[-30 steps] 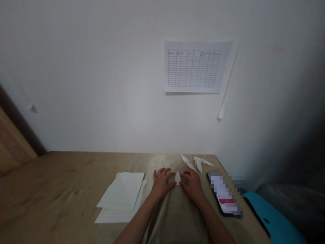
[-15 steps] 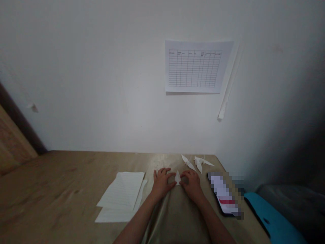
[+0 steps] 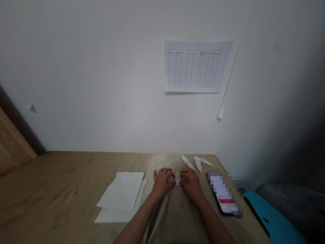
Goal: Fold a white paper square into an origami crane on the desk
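A small folded piece of white paper (image 3: 177, 178) stands between my hands, with a pointed upper part and a wider lower edge. My left hand (image 3: 162, 181) pinches its left side between thumb and forefinger, the other fingers spread outward. On its right side, my right hand (image 3: 190, 181) holds it in the same kind of pinch. Just beyond my right hand lie folded paper cranes (image 3: 188, 163), with more white paper wings (image 3: 199, 163) beside them. The finer folds in the held paper are too small to make out.
Lined paper sheets (image 3: 124, 189) lie overlapping to the left on the brown-covered table (image 3: 63, 196). A phone (image 3: 222, 195), partly pixelated, rests on the right. Past the table's right edge is a blue object (image 3: 276, 220). A printed chart (image 3: 194, 67) hangs on the wall.
The pointed top of the folded paper looks a little lower and blunter. Both hands keep their pinch in nearly the same place; the camera view has shifted very slightly.
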### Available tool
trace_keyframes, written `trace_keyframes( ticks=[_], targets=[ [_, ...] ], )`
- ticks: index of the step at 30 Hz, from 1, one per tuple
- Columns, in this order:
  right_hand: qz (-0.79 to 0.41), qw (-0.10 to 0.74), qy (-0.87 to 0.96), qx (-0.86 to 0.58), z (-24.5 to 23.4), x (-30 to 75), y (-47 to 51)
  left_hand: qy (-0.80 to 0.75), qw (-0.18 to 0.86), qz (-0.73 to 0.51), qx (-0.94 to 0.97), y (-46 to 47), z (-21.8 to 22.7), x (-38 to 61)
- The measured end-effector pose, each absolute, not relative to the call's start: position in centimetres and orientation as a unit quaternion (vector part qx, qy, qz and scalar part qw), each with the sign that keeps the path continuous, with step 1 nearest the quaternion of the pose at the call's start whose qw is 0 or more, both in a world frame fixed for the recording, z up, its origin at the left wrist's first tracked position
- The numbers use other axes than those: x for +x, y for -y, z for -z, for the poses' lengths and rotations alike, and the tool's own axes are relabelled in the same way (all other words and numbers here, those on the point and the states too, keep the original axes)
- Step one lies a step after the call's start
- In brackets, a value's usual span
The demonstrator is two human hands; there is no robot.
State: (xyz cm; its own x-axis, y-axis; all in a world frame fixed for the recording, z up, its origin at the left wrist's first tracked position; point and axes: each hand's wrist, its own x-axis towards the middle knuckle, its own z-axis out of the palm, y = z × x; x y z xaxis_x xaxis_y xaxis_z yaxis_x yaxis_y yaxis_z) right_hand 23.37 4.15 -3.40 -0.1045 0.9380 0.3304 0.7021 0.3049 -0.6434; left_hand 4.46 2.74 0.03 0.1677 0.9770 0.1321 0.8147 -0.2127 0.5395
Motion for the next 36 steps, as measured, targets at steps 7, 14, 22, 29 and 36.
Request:
trace_keyframes(
  ticks=[7,14,22,29,36],
  targets=[
    [-0.180,0.376,0.728,-0.544,2.9,23.5,-3.9,-0.596,0.183,-0.248,0.741,-2.7,-0.1,4.6],
    [-0.167,0.362,0.732,-0.552,2.6,23.5,-3.5,-0.597,0.189,-0.244,0.740,-2.6,-0.3,4.8],
    [-0.149,0.342,0.753,-0.542,1.9,23.7,-2.8,-0.589,0.186,-0.254,0.744,-2.6,-0.1,4.8],
    [-0.156,0.329,0.769,-0.525,1.2,23.9,-2.5,-0.571,0.166,-0.259,0.761,-2.4,0.0,4.7],
    [-0.191,0.278,0.770,-0.542,0.9,24.4,-2.5,-0.544,0.138,-0.247,0.790,-2.5,0.1,4.7]
  ],
)
